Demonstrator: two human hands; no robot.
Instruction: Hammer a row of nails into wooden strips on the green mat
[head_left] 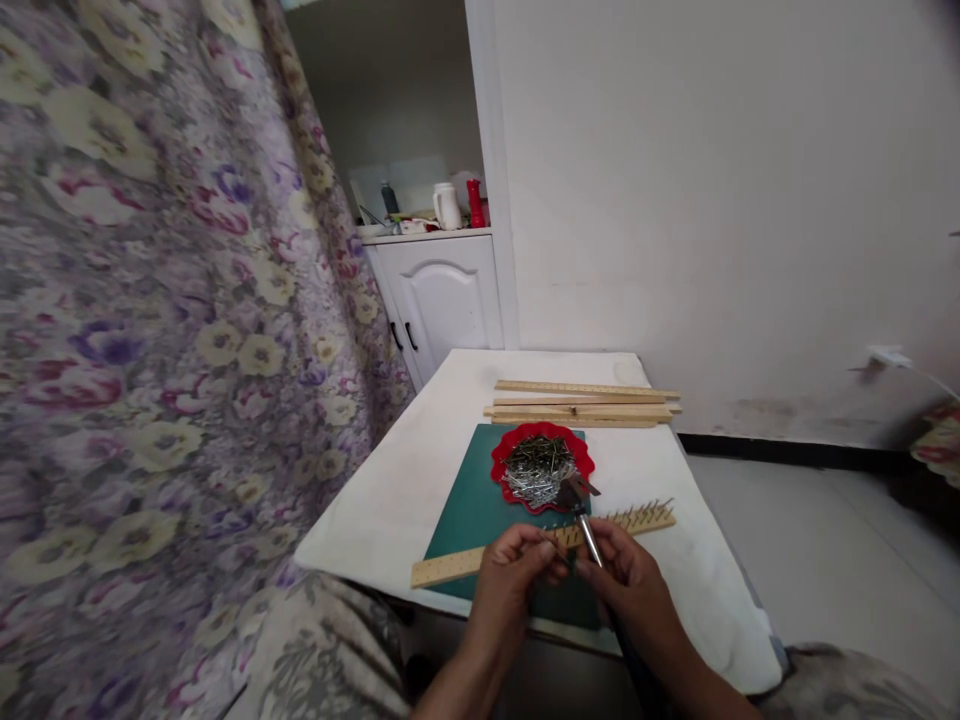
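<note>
Head view shows a white-covered bench (390, 500) near a floral curtain (150, 300) and a pale wall (712, 200). Both hands hide part of a wooden strip (450, 567), nail-studded toward the right, lying across a green mat (465, 500). The left hand (510, 575) pinches a thin piece (553, 543) too small to make out; the right hand (634, 585) grips a hammer (589, 540), its head overlapping a scalloped red dish (498, 470) of dark and silvery nails (534, 470).

Nails (534, 468) in dish (497, 468) on mat (466, 505), one strip (448, 567) before dish, several strips (577, 413) behind
</note>
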